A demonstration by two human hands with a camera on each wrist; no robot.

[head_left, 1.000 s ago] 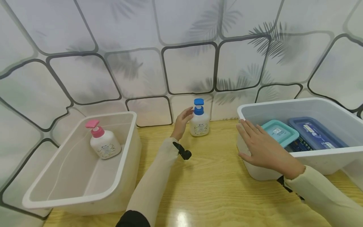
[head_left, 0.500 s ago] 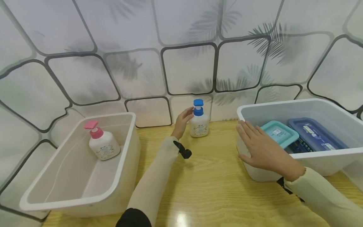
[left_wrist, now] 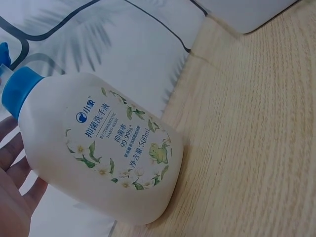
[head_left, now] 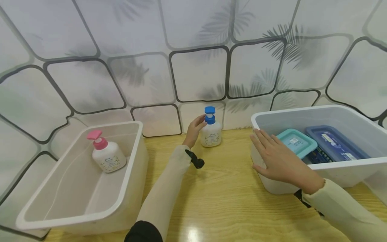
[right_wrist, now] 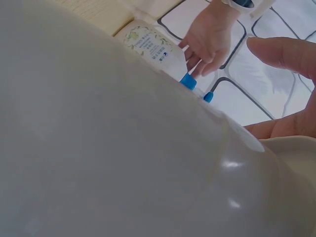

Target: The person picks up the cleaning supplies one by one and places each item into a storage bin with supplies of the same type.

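A white hand wash bottle with a blue pump (head_left: 211,133) stands upright on the wooden table by the wall. My left hand (head_left: 193,131) is at its left side, fingers loosely extended, fingertips right at the blue collar. In the left wrist view, those fingers (left_wrist: 17,165) show beside the white bottle (left_wrist: 98,148), whose label faces the camera. My right hand (head_left: 279,158) lies with straight fingers over the near left corner of the right white tub (head_left: 302,109). Its thumb (right_wrist: 281,54) stands apart from the fingers in the right wrist view, where the tub wall (right_wrist: 123,138) fills much of the frame.
Another white bottle, with a pink pump (head_left: 109,156), leans inside the left white tub (head_left: 133,168). A teal-lidded box (head_left: 297,143) and a blue-lidded box (head_left: 335,143) lie in the right tub. The wooden table (head_left: 217,195) shows between the tubs, and a patterned wall (head_left: 196,74) closes off the back.
The head view has shifted slightly, so tubs and bottles appear a little further left. My left fingertips have come slightly closer to the blue-pump bottle's collar. The right hand keeps its place on the tub.
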